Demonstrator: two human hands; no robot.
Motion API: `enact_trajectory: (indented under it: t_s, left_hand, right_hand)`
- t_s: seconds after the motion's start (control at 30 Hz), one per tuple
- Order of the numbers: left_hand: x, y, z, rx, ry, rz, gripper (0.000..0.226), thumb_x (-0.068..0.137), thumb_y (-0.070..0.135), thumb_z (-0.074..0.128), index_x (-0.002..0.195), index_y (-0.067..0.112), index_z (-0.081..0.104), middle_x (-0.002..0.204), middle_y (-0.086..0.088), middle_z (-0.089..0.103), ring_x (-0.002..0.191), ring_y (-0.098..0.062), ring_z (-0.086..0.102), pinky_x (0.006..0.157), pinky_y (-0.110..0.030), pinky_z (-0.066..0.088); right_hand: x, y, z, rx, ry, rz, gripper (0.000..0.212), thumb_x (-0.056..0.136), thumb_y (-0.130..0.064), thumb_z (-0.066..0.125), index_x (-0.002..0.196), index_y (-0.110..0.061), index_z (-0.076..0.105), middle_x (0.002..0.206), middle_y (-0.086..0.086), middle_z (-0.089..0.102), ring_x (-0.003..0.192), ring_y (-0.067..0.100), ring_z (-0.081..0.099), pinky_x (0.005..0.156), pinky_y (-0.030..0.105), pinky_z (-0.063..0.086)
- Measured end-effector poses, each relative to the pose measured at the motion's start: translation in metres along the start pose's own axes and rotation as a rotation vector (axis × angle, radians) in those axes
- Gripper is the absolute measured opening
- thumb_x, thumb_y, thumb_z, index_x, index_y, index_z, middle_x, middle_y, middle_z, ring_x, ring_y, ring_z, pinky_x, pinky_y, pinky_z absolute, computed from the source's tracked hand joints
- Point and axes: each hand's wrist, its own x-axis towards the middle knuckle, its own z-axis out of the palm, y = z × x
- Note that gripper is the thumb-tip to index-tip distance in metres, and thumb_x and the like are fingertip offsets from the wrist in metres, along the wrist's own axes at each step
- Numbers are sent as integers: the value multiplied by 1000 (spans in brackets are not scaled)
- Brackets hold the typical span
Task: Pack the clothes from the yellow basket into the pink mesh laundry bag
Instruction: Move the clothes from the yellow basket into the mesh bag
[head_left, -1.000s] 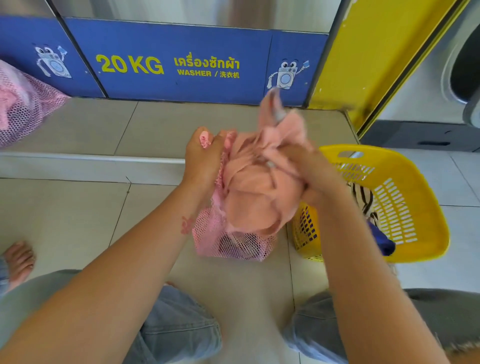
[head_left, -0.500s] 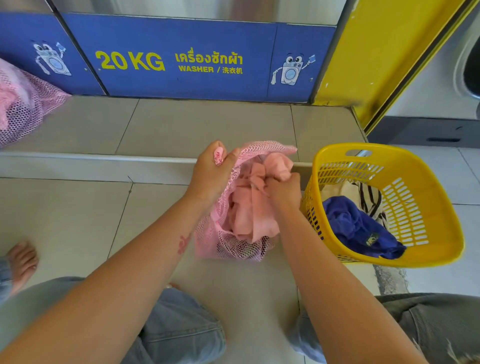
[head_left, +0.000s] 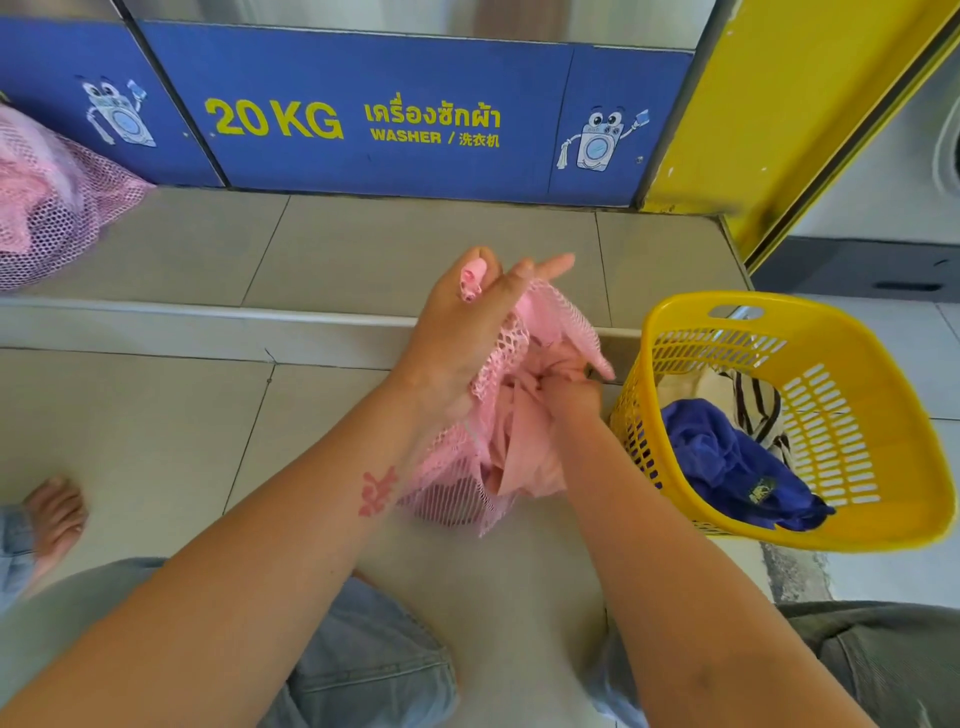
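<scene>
Now the left hand (head_left: 457, 332) has its grip closed on the rim of the pink mesh laundry bag (head_left: 467, 483), holding the mouth up and open, one finger stretched out over the netting. The bag itself sits on the tiled floor (head_left: 130, 426), right in front of the person's knees and just beside the yellow basket (head_left: 883, 499). The right hand (head_left: 574, 387) is down inside the bag's mouth, fist closed on the pink garment (head_left: 524, 457), which is bunched up and sits mostly within the mesh, a fold of it showing at the near edge. Over in the basket, a blue garment (head_left: 727, 467) lies toward the near side, and a striped cloth (head_left: 758, 400) is tucked behind it against a cream piece. The basket tilts toward the person. Far left, on the raised step, a second pink mesh bag (head_left: 47, 197) rests against the blue panel (head_left: 363, 119) marked 20 KG WASHER. A bare foot (head_left: 52, 514) shows at the left edge.
</scene>
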Motion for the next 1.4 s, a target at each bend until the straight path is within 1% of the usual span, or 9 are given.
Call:
enact_trajectory:
  t_s: [0.13, 0.23, 0.47, 0.63, 0.77, 0.93, 1.07, 1.23, 1.4]
  left_hand:
    - [12, 1, -11, -203, 343, 11, 38, 99, 12, 52, 71, 23, 29, 110, -10, 73, 101, -27, 58, 90, -49, 44]
    - [14, -13, -28, 313, 565, 78, 39, 95, 28, 59, 69, 22, 30, 73, -1, 52, 70, -19, 48, 71, -41, 46]
    - [18, -48, -65, 1087, 410, -240, 51, 81, 40, 74, 108, 7, 47, 93, -3, 53, 83, -26, 50, 65, -32, 34]
    - [27, -52, -67, 880, 501, -161, 35, 91, 24, 59, 71, 19, 32, 67, 3, 40, 67, -24, 38, 50, -32, 26]
    - [18, -41, -46, 618, 243, -62, 35, 95, 20, 58, 69, 25, 34, 62, 11, 39, 52, 1, 40, 48, -15, 31]
    - [10, -20, -21, 438, -15, 12, 38, 97, 29, 56, 67, 27, 32, 53, 16, 32, 49, 1, 29, 46, -15, 29]
    - [12, -4, -32, 294, 121, -10, 39, 95, 33, 57, 65, 27, 32, 60, 12, 30, 56, -8, 28, 50, -25, 27]
    - [18, -14, -51, 122, 542, -130, 30, 94, 31, 57, 73, 23, 36, 83, -9, 43, 76, -21, 41, 69, -38, 35]
    - [18, -36, -64, 300, 782, -157, 35, 96, 30, 53, 70, 22, 32, 69, 3, 35, 60, -15, 32, 67, -32, 32]
  right_hand:
    - [-10, -13, -16, -354, 357, -239, 47, 81, -34, 60, 122, -16, 44, 119, 11, 59, 111, 34, 57, 93, 45, 48]
    - [-24, -17, 1, -615, 420, -379, 51, 80, -33, 58, 123, -13, 40, 128, 26, 53, 114, 42, 53, 85, 45, 47]
    - [-43, 2, 23, -701, 212, -556, 30, 81, -15, 50, 111, -14, 47, 110, 12, 62, 108, 36, 49, 63, 35, 26]
    - [-54, 17, 26, -872, 53, -732, 31, 80, -16, 53, 111, -21, 48, 99, 4, 64, 102, 31, 51, 54, 32, 30]
    - [-60, 27, 34, -1099, -326, -845, 39, 79, -28, 66, 114, -17, 51, 105, 5, 61, 107, 31, 52, 67, 38, 48]
    - [-41, 35, 47, -1358, -450, -374, 37, 80, -16, 69, 113, -11, 55, 86, 6, 57, 88, 30, 57, 73, 44, 53]
    - [-22, 35, 26, -1349, -357, -503, 45, 73, -20, 70, 110, -33, 49, 86, -6, 59, 91, 26, 61, 75, 42, 53]
    - [-6, 29, 27, -1857, -304, -586, 63, 85, -19, 62, 143, -24, 37, 140, 8, 50, 136, 42, 34, 101, 65, 35]
    - [-5, 36, 22, -1256, -325, -858, 43, 88, -44, 44, 128, -29, 51, 139, -4, 52, 137, 26, 36, 113, 48, 27]
